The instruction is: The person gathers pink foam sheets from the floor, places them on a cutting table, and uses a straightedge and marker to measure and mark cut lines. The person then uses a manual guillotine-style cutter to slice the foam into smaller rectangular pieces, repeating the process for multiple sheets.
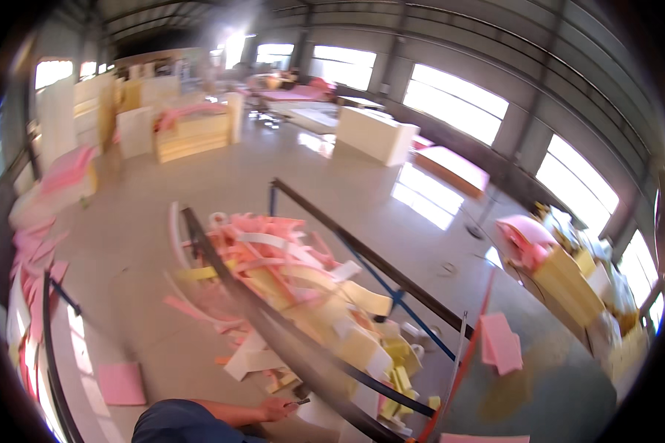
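Note:
My left hand (275,409) is low in the picture, its forearm reaching rightward out of a dark blue sleeve (181,422). The fingers are closed on a small, thin dark object (298,402), too small and blurred to name. Just beyond the hand lies a heap of foam offcuts (273,255), pink strips on top with cream and yellow pieces lower down. Dark metal rails (247,299) run across the heap, blurred. My right hand is out of view.
At the right is a grey-green tabletop (547,399) with pink foam sheets (501,343) on it. A pink sheet (122,384) lies on the floor at left. Foam blocks (373,135) and a long dark bar (362,251) stand farther off. Scrap foam (561,277) is piled at far right.

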Motion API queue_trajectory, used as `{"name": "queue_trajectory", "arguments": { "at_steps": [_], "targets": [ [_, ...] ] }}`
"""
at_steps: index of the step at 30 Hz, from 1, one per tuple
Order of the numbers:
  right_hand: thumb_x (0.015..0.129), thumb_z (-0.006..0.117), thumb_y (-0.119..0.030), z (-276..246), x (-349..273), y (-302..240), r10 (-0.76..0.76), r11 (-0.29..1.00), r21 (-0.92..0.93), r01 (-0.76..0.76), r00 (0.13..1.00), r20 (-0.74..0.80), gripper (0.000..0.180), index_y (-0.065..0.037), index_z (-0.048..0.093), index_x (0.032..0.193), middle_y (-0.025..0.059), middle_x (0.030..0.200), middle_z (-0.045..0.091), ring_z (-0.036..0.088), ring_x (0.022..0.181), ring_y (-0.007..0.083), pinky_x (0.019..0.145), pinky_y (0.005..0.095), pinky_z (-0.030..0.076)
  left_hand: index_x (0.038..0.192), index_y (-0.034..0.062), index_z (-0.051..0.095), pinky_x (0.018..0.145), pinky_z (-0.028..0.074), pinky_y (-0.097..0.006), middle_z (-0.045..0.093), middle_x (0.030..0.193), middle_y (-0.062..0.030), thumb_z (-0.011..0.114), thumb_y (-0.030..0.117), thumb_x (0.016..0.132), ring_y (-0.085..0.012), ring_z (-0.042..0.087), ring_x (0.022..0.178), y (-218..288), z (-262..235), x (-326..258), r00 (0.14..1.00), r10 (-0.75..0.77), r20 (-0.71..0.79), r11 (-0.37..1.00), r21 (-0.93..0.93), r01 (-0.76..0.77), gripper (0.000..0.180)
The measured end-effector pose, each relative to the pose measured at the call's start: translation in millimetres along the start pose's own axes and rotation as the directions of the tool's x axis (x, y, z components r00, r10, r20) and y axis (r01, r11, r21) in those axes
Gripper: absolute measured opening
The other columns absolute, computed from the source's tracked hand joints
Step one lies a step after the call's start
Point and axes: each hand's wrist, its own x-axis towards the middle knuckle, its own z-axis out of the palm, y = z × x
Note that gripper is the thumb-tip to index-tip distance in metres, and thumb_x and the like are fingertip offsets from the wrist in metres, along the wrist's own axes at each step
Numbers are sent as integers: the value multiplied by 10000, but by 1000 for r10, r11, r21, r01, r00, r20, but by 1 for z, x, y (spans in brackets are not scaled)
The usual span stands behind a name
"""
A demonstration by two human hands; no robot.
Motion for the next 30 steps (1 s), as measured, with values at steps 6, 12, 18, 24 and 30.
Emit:
{"name": "queue_trajectory", "arguments": {
  "at_steps": [6, 12, 18, 24, 30],
  "targets": [
    [867, 636, -237, 239, 61, -26, 138, 970, -240, -19, 863, 486, 164, -72, 640, 866, -23, 660, 529, 490, 544, 110, 486, 235, 374, 897, 102, 659, 671, 490, -383, 678, 775, -70, 470, 484, 915, -231, 652, 745, -120, -98, -106, 835, -333, -438, 888, -443, 121, 427],
    [870, 634, -297, 479, 80, 25, 256, 644, -555, 527, 535, 805, 226, -76, 673, 894, -9, 657, 567, 498, 548, 124, 506, 288, 392, 885, 66, 667, 585, 453, -320, 645, 704, -53, 489, 426, 926, -160, 583, 618, -239, -107, -203, 392, -495, -776, 855, -515, 60, 404],
    [838, 620, -96, 664, 18, 95, 639, 680, -683, 268, 240, 730, 160, 44, 673, 892, 85, 758, 656, 609, 658, 161, 615, 280, 492, 843, 54, 661, 570, 429, -314, 621, 679, -59, 525, 411, 907, -162, 555, 604, -280, -113, -277, -5, -627, -779, 777, -625, 76, 387],
    [874, 606, -97, 835, -37, 138, 715, 656, -636, 406, -62, 697, 165, 49, 654, 933, 108, 815, 666, 651, 730, 192, 658, 294, 527, 872, 61, 665, 677, 474, -451, 637, 794, -158, 556, 345, 870, -341, 611, 744, -303, -194, -300, -42, -718, -695, 662, -700, 266, 303],
    [856, 635, -135, 998, -89, 116, 722, 631, -555, 542, -147, 676, 183, 31, 693, 905, 74, 810, 684, 628, 726, 143, 673, 250, 484, 971, 81, 679, 765, 492, -428, 668, 922, -180, 551, 492, 858, -329, 643, 877, -389, -219, -295, 12, -907, -421, 381, -807, 451, 445]
  ]
}}
